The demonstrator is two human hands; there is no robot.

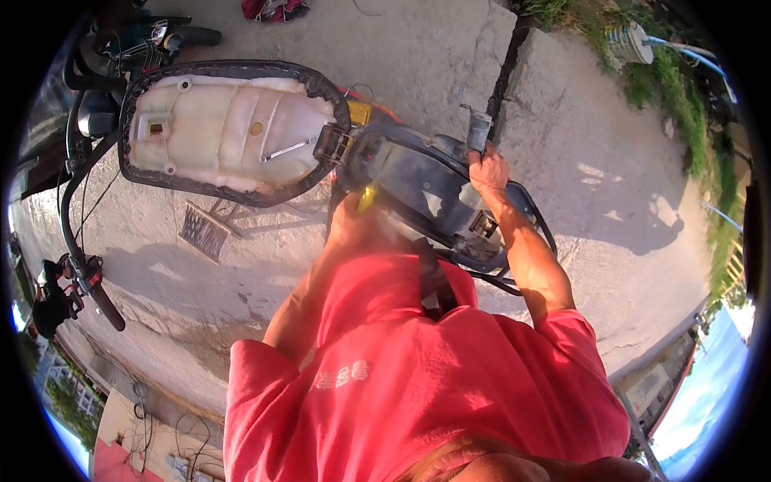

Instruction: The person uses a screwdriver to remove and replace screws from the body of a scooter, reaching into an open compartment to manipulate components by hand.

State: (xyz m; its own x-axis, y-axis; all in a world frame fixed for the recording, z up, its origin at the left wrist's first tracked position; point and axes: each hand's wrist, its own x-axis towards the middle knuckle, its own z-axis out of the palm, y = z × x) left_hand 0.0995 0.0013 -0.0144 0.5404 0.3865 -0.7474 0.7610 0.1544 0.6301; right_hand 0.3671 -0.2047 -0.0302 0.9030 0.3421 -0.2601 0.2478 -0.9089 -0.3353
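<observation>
Right grip [488, 170] clamps a grey part [479, 128], probably light and stiff, best held low, right of the seat [229, 112]; left grip [351, 225] unclear.

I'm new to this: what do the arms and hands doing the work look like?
They are human, in the short sleeves of a red shirt with a pale print on its front. The forearms are bare. The left hand looks slightly blurred; neither it nor the right hand shows a glove, watch or band.
</observation>
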